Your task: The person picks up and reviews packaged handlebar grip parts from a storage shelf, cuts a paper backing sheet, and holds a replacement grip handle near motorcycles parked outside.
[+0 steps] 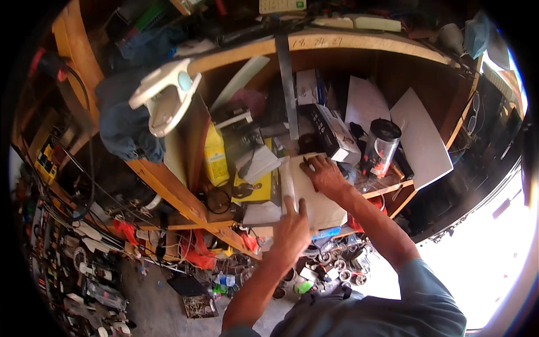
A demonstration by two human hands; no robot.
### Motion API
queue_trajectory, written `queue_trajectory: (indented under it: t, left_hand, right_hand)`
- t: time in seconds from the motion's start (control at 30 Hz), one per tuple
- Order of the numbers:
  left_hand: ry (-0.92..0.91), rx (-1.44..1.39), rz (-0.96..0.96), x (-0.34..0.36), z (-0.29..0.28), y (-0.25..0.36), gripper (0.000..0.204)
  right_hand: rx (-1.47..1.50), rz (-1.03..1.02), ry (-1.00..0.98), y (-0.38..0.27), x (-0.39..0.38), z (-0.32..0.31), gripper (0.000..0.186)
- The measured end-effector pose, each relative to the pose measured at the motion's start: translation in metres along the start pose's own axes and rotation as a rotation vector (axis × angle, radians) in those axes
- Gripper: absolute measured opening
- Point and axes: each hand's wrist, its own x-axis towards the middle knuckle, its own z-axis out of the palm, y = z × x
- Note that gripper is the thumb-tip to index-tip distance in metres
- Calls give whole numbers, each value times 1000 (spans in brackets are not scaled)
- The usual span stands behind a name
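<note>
A light-brown cardboard folder or flat box [324, 210] lies tilted in the open wooden compartment, a pale strip along its left edge. My right hand [327, 178] grips its upper edge with bent fingers. Over the lower left edge is my left hand [292, 235], its index finger and thumb stretched out and apart, touching the pale strip; its other fingers are hidden. Left of the folder are a yellow printed package [255, 190] and a white box [259, 164]. A black printed box [336, 135] stands beyond my right hand, with a clear black-lidded canister [382, 147] to its right.
A yellow bottle [214, 156] leans at the compartment's left side. White sheets [422, 137] stand at the right. A metal strip [286, 84] hangs from the wooden front rail [359, 42]. A white plastic device [166, 100] juts out at upper left. Many loose parts [337, 271] litter the floor below.
</note>
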Motion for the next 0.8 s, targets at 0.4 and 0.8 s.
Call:
queue_trajectory:
  t: [0.4, 0.8]
  left_hand:
    - [362, 350, 85, 5, 45, 1, 55]
    - [384, 176, 130, 23, 35, -3, 62]
  right_hand:
    - [116, -71, 40, -18, 0, -75, 49]
    - [360, -143, 569, -34, 17, -232, 23]
